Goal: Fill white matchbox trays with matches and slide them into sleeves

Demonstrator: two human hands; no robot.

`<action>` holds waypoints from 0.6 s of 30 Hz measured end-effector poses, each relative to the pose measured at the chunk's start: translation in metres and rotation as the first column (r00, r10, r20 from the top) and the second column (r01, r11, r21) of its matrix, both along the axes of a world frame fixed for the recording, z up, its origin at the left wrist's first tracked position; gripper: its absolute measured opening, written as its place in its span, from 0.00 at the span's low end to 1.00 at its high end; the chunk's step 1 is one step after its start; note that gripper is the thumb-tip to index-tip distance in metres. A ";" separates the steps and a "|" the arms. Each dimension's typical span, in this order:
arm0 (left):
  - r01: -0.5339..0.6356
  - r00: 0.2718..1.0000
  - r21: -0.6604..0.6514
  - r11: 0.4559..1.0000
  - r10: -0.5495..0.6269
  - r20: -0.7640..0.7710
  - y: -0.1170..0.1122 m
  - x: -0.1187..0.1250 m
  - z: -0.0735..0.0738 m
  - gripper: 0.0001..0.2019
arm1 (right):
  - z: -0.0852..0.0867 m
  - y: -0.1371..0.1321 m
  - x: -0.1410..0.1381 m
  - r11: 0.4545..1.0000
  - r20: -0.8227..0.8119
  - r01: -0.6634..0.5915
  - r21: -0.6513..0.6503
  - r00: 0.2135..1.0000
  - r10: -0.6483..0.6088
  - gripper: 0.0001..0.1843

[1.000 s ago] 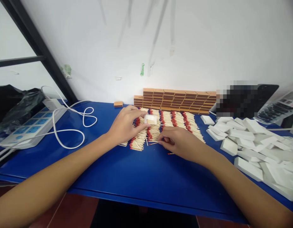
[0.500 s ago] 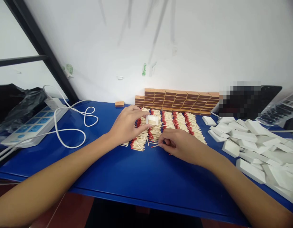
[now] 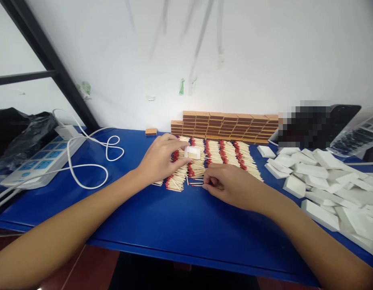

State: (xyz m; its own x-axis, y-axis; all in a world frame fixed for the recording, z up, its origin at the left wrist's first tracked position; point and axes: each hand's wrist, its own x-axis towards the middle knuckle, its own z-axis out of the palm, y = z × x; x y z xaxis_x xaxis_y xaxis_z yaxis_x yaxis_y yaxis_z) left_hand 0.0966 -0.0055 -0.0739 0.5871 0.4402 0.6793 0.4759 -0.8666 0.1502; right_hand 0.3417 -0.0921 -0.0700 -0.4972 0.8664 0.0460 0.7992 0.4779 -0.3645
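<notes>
small white open matchbox tray [image 3: 192,152], shallow, rectangular, plain card, held tilted a bit above the rows of matches [image 3: 218,153], toward the far middle of the blue table [image 3: 174,225]. left hand [image 3: 158,162] pinches it: thumb under the near edge, fingers over the far edge, so the tray sits at the fingertips, out to the right of the palm. the matches are pale sticks with red heads, laid in several tight rows running from the far edge toward the near one. a few loose matches [image 3: 195,183] lie flat at the near end of the rows. right hand [image 3: 231,183] rests knuckles up on the table just right of those loose ones, fingers curled in and tips down touching the sticks; cannot tell if a match is actually nipped between them. the tray is up and left of the right hand, near but apart. behind the rows, a stack of brown matchbox sleeves [image 3: 225,125] stands against the wall, with one single brown sleeve [image 3: 150,131] off to its left. a pile of white trays [image 3: 322,177] covers the right side of the table. a power strip [image 3: 38,161] and a looped white cable [image 3: 92,161] lie at the left edge, with a black plastic bag [image 3: 20,133] behind them.
</notes>
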 end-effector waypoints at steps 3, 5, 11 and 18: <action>0.003 1.000 0.000 1.000 -0.003 0.004 0.000 0.000 -0.001 0.18 | 0.001 -0.001 -0.001 0.999 -0.005 -0.021 -0.044 1.000 0.021 0.06; 0.002 1.000 -0.001 1.000 -0.002 0.000 0.001 0.000 -0.001 0.18 | 0.001 -0.001 -0.002 0.998 -0.012 -0.027 -0.054 1.000 0.026 0.07; 0.001 1.000 -0.002 1.000 -0.001 -0.017 0.001 0.000 -0.002 0.19 | -0.002 0.002 -0.003 1.000 -0.029 -0.005 0.007 1.000 0.005 0.05; 0.018 1.000 0.012 1.000 -0.018 -0.003 0.000 0.000 -0.001 0.18 | -0.005 0.003 -0.004 0.999 -0.043 -0.037 0.013 0.998 0.038 0.06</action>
State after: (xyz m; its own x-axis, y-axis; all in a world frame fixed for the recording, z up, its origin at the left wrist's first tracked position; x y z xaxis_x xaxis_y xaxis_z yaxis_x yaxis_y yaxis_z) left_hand 0.0969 -0.0051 -0.0749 0.5965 0.4217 0.6829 0.4609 -0.8765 0.1387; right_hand 0.3372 -0.0892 -0.0745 -0.5266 0.8464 0.0790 0.7642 0.5120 -0.3923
